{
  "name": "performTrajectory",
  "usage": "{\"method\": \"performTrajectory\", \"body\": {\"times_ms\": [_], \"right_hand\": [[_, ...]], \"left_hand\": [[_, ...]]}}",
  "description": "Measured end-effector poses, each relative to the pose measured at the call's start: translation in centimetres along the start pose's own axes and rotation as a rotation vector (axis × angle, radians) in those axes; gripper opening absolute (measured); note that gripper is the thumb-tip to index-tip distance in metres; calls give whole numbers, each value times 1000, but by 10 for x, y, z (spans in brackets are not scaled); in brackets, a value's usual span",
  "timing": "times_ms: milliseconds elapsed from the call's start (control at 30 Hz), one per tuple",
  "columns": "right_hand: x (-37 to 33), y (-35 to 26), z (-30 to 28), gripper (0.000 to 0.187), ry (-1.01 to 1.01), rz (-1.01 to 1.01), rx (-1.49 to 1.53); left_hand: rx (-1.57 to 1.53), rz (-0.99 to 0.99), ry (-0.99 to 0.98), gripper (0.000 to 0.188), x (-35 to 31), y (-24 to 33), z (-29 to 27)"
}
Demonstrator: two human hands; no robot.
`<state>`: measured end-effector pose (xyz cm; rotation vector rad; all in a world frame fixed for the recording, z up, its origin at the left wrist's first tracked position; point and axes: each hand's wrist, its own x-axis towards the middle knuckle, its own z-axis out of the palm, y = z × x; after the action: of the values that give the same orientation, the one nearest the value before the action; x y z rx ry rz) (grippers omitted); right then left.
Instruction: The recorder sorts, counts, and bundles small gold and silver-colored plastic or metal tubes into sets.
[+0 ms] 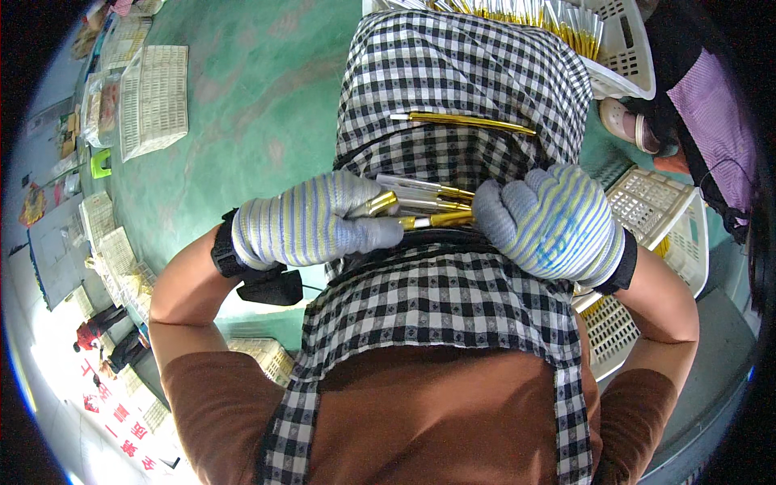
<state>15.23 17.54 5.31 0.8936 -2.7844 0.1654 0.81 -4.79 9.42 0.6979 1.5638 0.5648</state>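
Observation:
Both my hands wear knitted gloves with grey, blue and yellow stripes. They meet over my lap, on a black-and-white checked apron (pixel 436 291). Between them lie several slim gold sticks (pixel 449 218) with white or silvery ends. My left hand (pixel 319 220) is closed, and a short gold end shows between its thumb and fingers. My right hand (pixel 554 225) has its fingers curled round the other ends of the sticks, hiding them. Farther out on the apron, one more gold stick with a white tip (pixel 469 122) lies crosswise, touched by neither hand.
Beyond my knees a white plastic crate (pixel 634 48) holds many gold-and-white sticks. More slotted crates stand at my right (pixel 655 210) and on the left (pixel 155 101), on a green floor (pixel 242 89). A person in a pink shoe (pixel 621 125) is close by at the far right.

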Motion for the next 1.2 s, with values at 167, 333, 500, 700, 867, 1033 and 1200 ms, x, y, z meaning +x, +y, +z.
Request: {"method": "performTrajectory", "body": {"times_ms": [167,333,500,700,867,1033,1200], "right_hand": [[-1,-1,-2,23,7,21,68],[-10,1,10,22,-141,381,769],[-23,-8,15,17,4,341,934],[-53,21,-5,24,34,405,81],[-17,33,6,25,64,458,108],[15,38,46,31,83,418,113],[19,36,60,27,293,347,74]], "left_hand": [[5,-101,11,26,-5,-1,3],[584,246,354,24,-3,-7,18],[672,264,268,24,-2,-4,15],[-245,-300,350,19,-20,-15,-19],[-70,168,332,17,-10,-36,-2],[313,299,370,21,3,-19,15],[309,164,323,19,-5,-29,12]]}}
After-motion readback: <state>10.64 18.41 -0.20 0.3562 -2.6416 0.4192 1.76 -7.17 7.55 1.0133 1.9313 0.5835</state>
